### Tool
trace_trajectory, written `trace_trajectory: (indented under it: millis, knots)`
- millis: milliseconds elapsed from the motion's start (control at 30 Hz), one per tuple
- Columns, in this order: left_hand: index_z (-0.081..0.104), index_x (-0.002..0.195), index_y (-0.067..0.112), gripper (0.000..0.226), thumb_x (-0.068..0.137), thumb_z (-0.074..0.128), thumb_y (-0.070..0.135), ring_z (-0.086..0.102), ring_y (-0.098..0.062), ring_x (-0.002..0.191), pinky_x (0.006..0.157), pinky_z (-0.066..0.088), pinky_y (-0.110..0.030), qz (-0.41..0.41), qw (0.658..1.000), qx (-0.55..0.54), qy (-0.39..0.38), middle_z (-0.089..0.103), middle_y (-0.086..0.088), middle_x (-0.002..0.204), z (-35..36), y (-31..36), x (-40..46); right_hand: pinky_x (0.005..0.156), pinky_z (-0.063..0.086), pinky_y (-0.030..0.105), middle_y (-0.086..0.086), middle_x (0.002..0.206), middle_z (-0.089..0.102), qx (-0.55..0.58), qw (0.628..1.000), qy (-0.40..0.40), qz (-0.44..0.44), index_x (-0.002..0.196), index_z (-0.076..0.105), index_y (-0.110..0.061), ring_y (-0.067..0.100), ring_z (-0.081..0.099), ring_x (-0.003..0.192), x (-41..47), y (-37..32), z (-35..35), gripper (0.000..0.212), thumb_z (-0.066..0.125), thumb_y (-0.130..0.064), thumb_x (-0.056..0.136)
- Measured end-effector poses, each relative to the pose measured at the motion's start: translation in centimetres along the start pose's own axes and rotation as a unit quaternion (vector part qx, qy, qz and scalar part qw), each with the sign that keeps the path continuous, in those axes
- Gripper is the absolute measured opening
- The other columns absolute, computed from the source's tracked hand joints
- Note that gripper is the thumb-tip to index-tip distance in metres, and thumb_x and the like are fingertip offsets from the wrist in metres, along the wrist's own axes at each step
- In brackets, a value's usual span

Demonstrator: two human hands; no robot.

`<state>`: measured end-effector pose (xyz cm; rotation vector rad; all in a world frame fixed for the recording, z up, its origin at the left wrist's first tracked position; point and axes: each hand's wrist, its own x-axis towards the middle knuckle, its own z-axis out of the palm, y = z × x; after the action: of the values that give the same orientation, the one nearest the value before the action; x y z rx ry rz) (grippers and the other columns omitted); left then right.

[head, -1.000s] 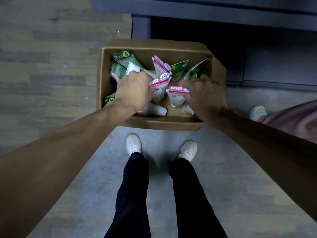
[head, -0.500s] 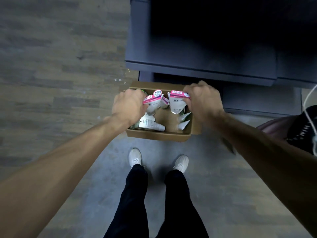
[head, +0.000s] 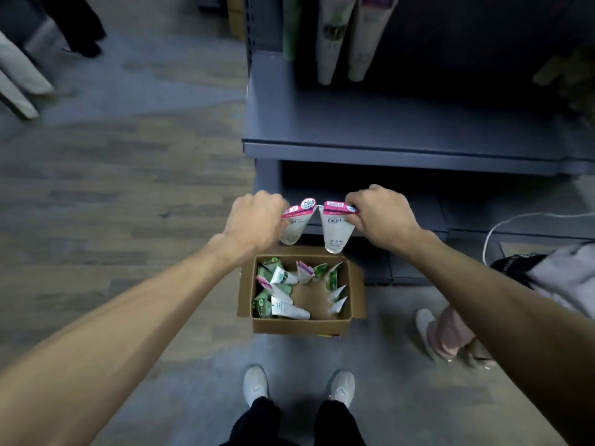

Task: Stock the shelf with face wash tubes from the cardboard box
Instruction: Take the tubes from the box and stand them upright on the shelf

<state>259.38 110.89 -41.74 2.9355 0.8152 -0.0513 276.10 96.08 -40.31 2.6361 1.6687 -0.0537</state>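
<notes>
Both hands, left hand point(head: 257, 220) and right hand point(head: 376, 214), are pinching pink-topped tubes point(head: 335, 230) by their crimps above the box point(head: 299, 323) at 6 o'clock; they're probably slipping loose if swung.

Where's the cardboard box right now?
The cardboard box sits on the floor at centre frame, just ahead of the person's shoes, below both raised hands and before the shelf.

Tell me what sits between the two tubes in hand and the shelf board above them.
Nothing: in the head view, the left tube and right tube hang below the shelf board, with only the dark recess between.
</notes>
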Motion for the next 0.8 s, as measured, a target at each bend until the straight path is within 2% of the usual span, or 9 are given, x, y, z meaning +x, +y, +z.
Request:
trace_trajectory:
  millis: [100, 300, 433, 567, 800]
  knots:
    - [0.065, 0.096, 0.019, 0.015, 0.089, 0.060, 0.032, 0.064, -0.038, 0.092, 0.066, 0.036, -0.034, 0.009, 1.000, 0.011, 0.011, 0.067, -0.011, 0.095, -2.7, -1.1, 0.4, 0.063, 0.033, 0.032, 0.002, 0.089, 0.066, -0.006, 1.000, -0.002, 0.015, 0.093, 0.061, -0.019, 0.026, 0.058, 0.094, 0.7, -0.5, -3.4, 0.017, 0.059, -0.036, 0.093]
    - [0.066, 0.090, 0.016, 0.016, 0.087, 0.060, 0.031, 0.063, -0.038, 0.086, 0.065, 0.037, -0.033, 0.004, 0.998, 0.008, 0.064, 0.065, -0.012, 0.087, -10.4, -3.2, 1.6, 0.067, 0.036, 0.033, -0.002, 0.086, 0.059, -0.005, 0.998, 0.034, 0.048, 0.092, 0.060, -0.025, 0.028, 0.058, 0.093, 1.9, -0.6, -11.5, 0.012, 0.061, -0.037, 0.092]
    - [0.063, 0.087, 0.018, 0.020, 0.089, 0.059, 0.037, 0.062, -0.038, 0.089, 0.067, 0.038, -0.035, 0.010, 0.995, -0.003, 0.103, 0.062, -0.012, 0.088, -14.5, -3.2, 2.5, 0.069, 0.037, 0.033, 0.004, 0.098, 0.066, -0.008, 0.995, 0.074, 0.059, 0.103, 0.065, -0.024, 0.032, 0.060, 0.095, 2.7, 0.1, -15.1, 0.019, 0.064, -0.038, 0.090]
    - [0.057, 0.079, 0.023, 0.018, 0.089, 0.059, 0.038, 0.060, -0.039, 0.086, 0.068, 0.040, -0.036, 0.012, 0.993, -0.015, 0.118, 0.054, -0.008, 0.080, -16.5, -2.4, 3.8, 0.068, 0.040, 0.034, 0.004, 0.097, 0.066, -0.011, 0.994, 0.088, 0.057, 0.101, 0.065, -0.022, 0.031, 0.060, 0.093, 3.6, 1.4, -17.3, 0.018, 0.064, -0.036, 0.089]
    - [0.050, 0.075, 0.025, 0.019, 0.086, 0.061, 0.036, 0.061, -0.039, 0.085, 0.067, 0.041, -0.036, 0.007, 0.992, -0.004, 0.123, 0.063, -0.010, 0.086, -17.3, -0.9, 7.5, 0.067, 0.040, 0.034, 0.003, 0.093, 0.066, 0.018, 0.994, 0.092, 0.056, 0.098, 0.064, -0.024, 0.030, 0.060, 0.087, 6.5, 5.3, -18.8, 0.015, 0.065, -0.036, 0.089]
